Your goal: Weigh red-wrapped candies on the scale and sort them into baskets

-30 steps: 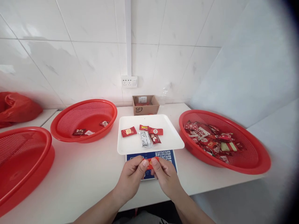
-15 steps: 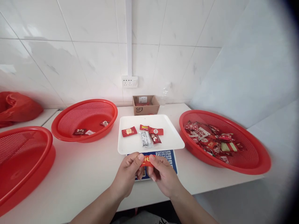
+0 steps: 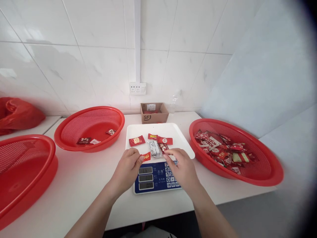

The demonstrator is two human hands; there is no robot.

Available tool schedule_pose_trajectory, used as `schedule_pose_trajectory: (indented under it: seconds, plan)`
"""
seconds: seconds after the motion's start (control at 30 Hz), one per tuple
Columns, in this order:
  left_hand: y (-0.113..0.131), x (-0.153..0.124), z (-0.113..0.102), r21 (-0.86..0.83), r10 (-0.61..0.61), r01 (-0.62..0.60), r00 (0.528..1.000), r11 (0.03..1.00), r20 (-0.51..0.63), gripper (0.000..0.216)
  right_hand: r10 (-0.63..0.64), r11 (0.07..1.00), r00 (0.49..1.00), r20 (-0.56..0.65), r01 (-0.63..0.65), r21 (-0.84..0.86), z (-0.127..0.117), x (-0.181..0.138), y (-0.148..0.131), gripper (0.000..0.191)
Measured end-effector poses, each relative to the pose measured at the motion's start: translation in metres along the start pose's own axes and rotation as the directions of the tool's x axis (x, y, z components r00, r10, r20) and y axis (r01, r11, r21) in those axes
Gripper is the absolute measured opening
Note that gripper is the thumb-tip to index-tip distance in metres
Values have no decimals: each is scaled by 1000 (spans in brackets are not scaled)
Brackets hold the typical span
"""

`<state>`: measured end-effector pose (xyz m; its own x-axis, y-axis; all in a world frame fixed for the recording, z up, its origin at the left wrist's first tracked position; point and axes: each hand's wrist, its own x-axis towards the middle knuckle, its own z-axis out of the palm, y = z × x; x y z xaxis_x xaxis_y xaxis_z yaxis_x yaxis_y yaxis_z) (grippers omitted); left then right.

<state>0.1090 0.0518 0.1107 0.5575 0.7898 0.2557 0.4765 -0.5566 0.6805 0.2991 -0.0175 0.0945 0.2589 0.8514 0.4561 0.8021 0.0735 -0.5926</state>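
My left hand (image 3: 127, 167) pinches a small red candy packet (image 3: 146, 156) at the front edge of the white scale tray (image 3: 182, 138). My right hand (image 3: 182, 168) reaches over the tray's front, its fingertips on a dark red candy (image 3: 163, 147); whether it grips it I cannot tell. Several wrapped candies lie on the tray, among them a silver packet (image 3: 154, 148) and a red square one (image 3: 136, 140). The blue scale (image 3: 153, 178) under the tray shows its displays and keypad.
A red basket (image 3: 262, 172) heaped with candies stands to the right. Another red basket (image 3: 74, 138) at the left holds three candies, and a third red basket (image 3: 37, 172) sits nearer left. A small cardboard box (image 3: 154, 113) stands by the wall. A red bag (image 3: 17, 114) lies far left.
Both hands moved forward from over the keypad to the tray's front edge. The right hand let go of the red packet, which stays in the left hand, and reached to the candies.
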Motion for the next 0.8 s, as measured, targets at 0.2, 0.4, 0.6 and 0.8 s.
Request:
schedule_pose_trajectory:
  seconds: [0.2, 0.4, 0.6, 0.8]
  plan:
    - [-12, 8, 2, 225, 45, -39, 999, 973, -21, 31, -99, 964, 993, 60, 110, -241, 0, 16, 25, 28]
    - [-16, 9, 4, 337, -6, 20, 999, 941, -42, 19, -96, 970, 991, 98, 115, -216, 5, 25, 27, 22]
    - [-6, 5, 4, 227, 75, -45, 989, 973, -126, 19, -15, 999, 986, -167, 9, -37, -4, 21, 20, 17]
    - [23, 0, 13, -175, 113, -108, 993, 979, 19, 33, 263, 705, 939, 222, -344, 620, -16, 1, -5, 26]
